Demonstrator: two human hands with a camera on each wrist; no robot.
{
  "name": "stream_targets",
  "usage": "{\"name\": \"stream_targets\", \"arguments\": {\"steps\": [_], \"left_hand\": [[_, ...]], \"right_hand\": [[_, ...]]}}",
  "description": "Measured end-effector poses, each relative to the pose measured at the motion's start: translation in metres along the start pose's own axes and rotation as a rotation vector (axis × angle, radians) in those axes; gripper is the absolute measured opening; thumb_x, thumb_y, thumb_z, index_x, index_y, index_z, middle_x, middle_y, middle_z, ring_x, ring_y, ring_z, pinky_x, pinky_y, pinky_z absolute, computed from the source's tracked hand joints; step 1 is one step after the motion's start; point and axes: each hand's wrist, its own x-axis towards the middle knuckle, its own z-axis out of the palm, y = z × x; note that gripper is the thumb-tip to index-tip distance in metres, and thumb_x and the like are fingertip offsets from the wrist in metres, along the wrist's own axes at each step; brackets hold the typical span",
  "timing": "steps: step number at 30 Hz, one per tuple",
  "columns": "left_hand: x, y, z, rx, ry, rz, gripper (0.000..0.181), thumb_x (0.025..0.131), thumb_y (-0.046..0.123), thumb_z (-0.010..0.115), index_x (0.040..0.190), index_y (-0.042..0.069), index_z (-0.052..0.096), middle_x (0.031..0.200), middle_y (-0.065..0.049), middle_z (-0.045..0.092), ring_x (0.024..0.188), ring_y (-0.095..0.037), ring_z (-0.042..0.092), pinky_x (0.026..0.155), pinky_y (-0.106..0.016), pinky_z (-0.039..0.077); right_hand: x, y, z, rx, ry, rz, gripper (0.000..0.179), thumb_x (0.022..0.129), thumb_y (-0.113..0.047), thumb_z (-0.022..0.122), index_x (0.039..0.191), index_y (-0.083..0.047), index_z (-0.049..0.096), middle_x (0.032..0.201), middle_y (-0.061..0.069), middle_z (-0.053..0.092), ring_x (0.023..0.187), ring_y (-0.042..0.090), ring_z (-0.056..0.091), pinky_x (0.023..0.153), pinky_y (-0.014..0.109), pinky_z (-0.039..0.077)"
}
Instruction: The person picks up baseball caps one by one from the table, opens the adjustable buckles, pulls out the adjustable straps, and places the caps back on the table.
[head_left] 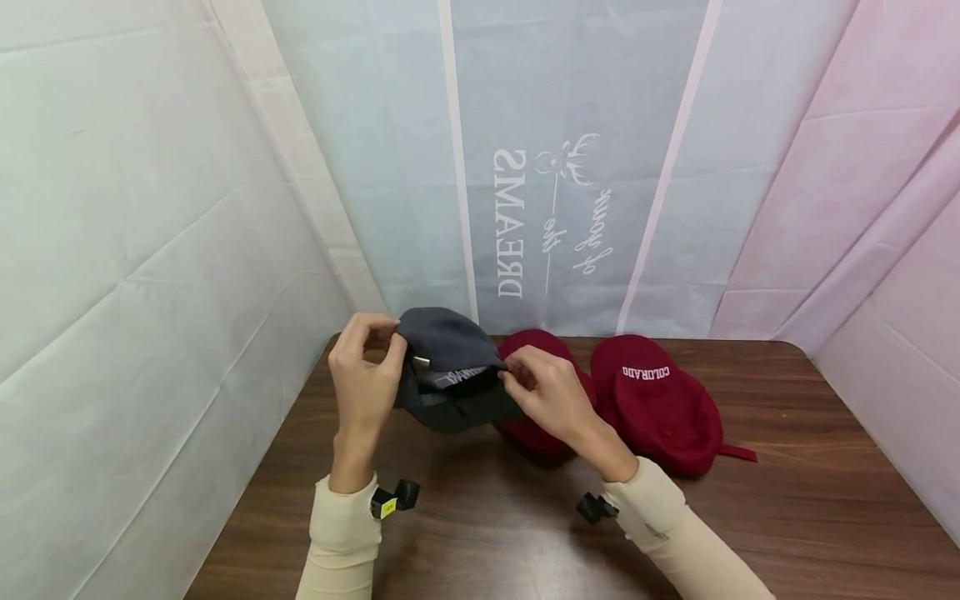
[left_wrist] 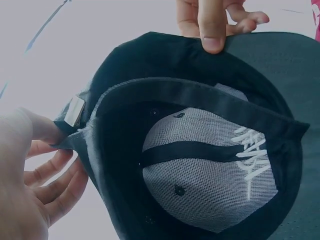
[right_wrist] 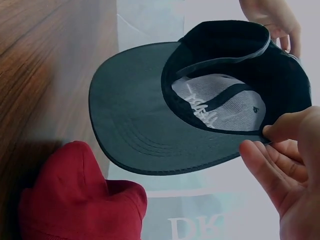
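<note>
A dark grey baseball cap (head_left: pixel 450 337) is held up between both hands, its inside facing me in both wrist views. My left hand (head_left: pixel 367 367) pinches its back edge near a metal strap buckle (left_wrist: pixel 75 111). On the other side my right hand (head_left: pixel 551 387) pinches the rim where crown and brim meet, thumb on the inside. The brim (right_wrist: pixel 135 110) shows its dark underside in the right wrist view. White stitching (left_wrist: pixel 250 155) and pale mesh lining show inside the crown.
Behind my right hand lies a red cap (head_left: pixel 536 343), partly hidden. Another red cap (head_left: pixel 660 408) lettered COLORADO lies to its right on the wooden table (head_left: pixel 817 500). A printed cloth backdrop (head_left: pixel 405 167) stands along the table's far edge, with pale cloth walls (head_left: pixel 150 275) at the sides.
</note>
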Motion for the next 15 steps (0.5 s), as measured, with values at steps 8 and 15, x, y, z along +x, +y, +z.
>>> {"name": "stream_targets", "arguments": {"steps": [8,15], "left_hand": [[0.001,-0.003,-0.003,0.005,0.004,0.012,0.013,0.091,-0.009,0.068,0.099,0.001,0.074,0.093,-0.014,0.071,0.08,-0.014,0.065,0.078,-0.018,0.054],[0.002,-0.008,-0.003,0.01,0.001,0.003,0.017,0.091,-0.012,0.068,0.099,0.001,0.075,0.094,-0.013,0.071,0.082,-0.01,0.065,0.079,-0.017,0.054]], "right_hand": [[0.009,0.008,0.008,0.006,-0.003,0.004,0.013,0.092,-0.003,0.078,0.093,-0.013,0.07,0.087,-0.001,0.069,0.073,0.008,0.064,0.067,0.026,0.057],[0.016,0.017,0.015,0.011,0.004,-0.013,0.012,0.092,-0.003,0.077,0.092,-0.013,0.071,0.087,-0.001,0.071,0.075,0.01,0.066,0.069,0.028,0.059]]}}
